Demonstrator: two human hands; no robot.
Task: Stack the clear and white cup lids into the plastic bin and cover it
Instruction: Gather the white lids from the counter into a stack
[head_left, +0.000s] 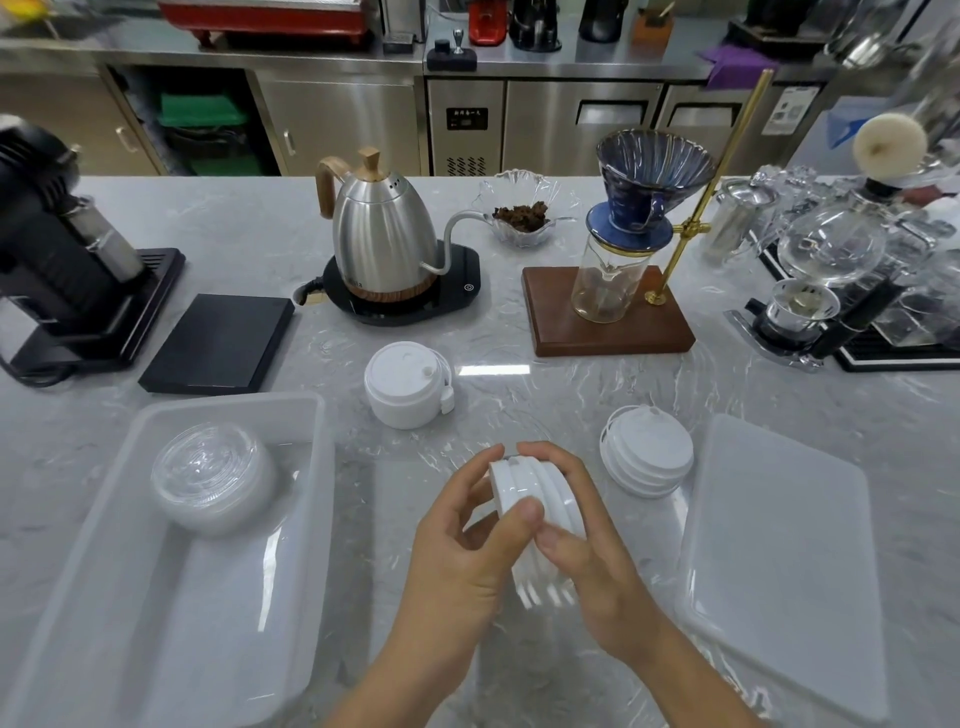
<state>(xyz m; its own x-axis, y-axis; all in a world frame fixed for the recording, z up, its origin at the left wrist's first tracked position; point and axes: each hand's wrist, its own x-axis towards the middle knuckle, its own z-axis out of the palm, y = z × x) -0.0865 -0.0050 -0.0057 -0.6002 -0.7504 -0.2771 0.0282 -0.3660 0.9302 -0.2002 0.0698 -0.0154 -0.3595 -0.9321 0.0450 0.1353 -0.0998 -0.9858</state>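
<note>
Both hands meet above the grey marbled stone tabletop (519, 332), just to the right of the translucent rectangular plastic bin (291, 519). The left hand (462, 551) and the right hand (587, 530) together hold a short stack of white round plastic cup lids (524, 488), tipped on edge so the rims face up and to the left. The grip of the left hand is closed on this stack, thumb across its near face and fingers curled behind its left side. The grip of the right hand is likewise closed on it, fingers arched over the top rim and thumb pressed against the lower edge.

Inside the bin, toward its far left corner, sits a stack of clear round plastic cup lids (210, 478), resting on the bin floor.

Beyond the bin's far right corner, a second stack of white round lids with flip tabs (408, 387) stands on the tabletop. Farther right of the bin, past the hands, a third stack of white lids (647, 449) leans slightly, just beside the flat translucent rectangular bin cover (779, 561), which lies on the tabletop well apart from the bin.
</note>
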